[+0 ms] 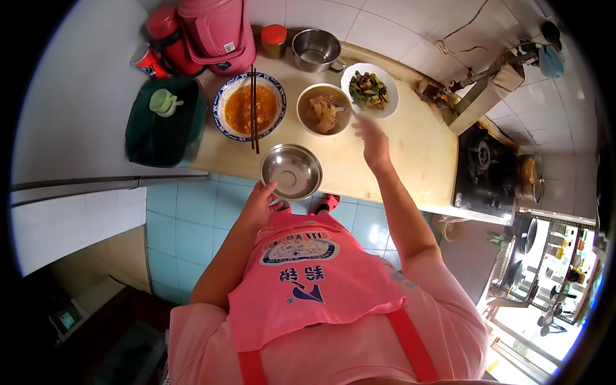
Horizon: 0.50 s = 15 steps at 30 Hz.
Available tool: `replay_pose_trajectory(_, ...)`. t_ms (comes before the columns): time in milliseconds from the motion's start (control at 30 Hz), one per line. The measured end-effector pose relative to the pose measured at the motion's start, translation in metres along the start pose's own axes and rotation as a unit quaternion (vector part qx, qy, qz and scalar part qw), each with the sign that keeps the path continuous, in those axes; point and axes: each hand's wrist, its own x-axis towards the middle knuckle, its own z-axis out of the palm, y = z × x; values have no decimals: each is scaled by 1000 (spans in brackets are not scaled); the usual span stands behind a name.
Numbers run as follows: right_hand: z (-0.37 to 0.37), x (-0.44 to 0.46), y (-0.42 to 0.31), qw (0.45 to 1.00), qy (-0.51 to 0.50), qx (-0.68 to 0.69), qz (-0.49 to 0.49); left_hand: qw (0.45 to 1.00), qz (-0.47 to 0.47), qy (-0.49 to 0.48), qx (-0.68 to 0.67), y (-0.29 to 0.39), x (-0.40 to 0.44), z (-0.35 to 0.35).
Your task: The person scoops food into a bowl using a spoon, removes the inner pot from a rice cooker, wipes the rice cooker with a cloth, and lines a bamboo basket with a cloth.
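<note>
Stainless-steel bowl [292, 171]: over the counter's [420, 163] front edge, ahead and right of the grip.
Left hand [258, 203]: grasping its near rim, thumb inside.
Right hand [373, 141]: unclenched, blurred, near the plate [392, 96] of greens [368, 91].

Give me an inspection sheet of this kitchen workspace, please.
Surface: pale counter, with brown discolouring at the back right.
Main things: steel bowl at the front edge; white bowl with broth and pale pieces; plate of greens.
Clutter: blue-rimmed bowl with chopsticks across it; tub, jug, jar and pot at the left and back.
Grip: left hand holds the steel bowl's rim; right hand is blurred, beside the plate; nothing seen in it.
Cables: thin cord on the wall; purpose unclear.
Surroundings: stove at the right, blue-tiled floor.
</note>
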Motion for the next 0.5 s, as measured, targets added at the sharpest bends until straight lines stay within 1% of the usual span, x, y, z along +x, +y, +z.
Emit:
replay_pose_trajectory(67, 3, 3, 3, 996, -47, -70, -16, 1000, 1, -8, 20, 0, 4, 1)
replay_pose_trajectory(167, 5, 5, 1, 994, -44, -91, -32, 1000, 3, -5, 17, 1, 4, 5)
replay_pose_trajectory(200, 7, 6, 1, 994, -46, -90, -31, 1000, 3, -2, 16, 2, 4, 7)
replay_pose_trajectory(267, 9, 11, 3, 993, -62, -101, 5, 1000, 13, 5, -1, 3, 3, 12)
replay_pose_trajectory(300, 10, 13, 6, 993, -65, -101, 4, 1000, 13, 6, -4, 3, 4, 13)
replay_pose_trajectory(367, 11, 17, 14, 993, -76, -81, -29, 1000, 12, -4, -4, 2, 6, 14)
replay_pose_trajectory(500, 5, 26, 12, 991, -90, -89, -43, 1000, 17, -4, -17, 2, 5, 16)
